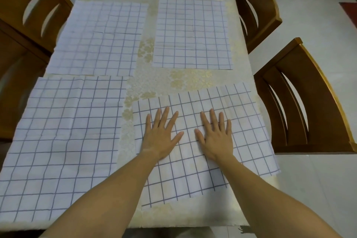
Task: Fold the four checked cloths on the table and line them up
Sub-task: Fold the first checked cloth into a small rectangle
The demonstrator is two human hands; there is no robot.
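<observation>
Two bare forearms come into view from the bottom edge, one from each lower corner. No sleeve, cuff or glove shows on either. The left hand [160, 137] and the right hand [216, 137] are uncovered, with no ring on any finger that can be seen. Neither wrist carries a watch, band or bracelet. The fingers [203, 120] are slender, the nails short and without visible polish, though they are too small to judge finely. No more of the person or their clothing shows.
</observation>
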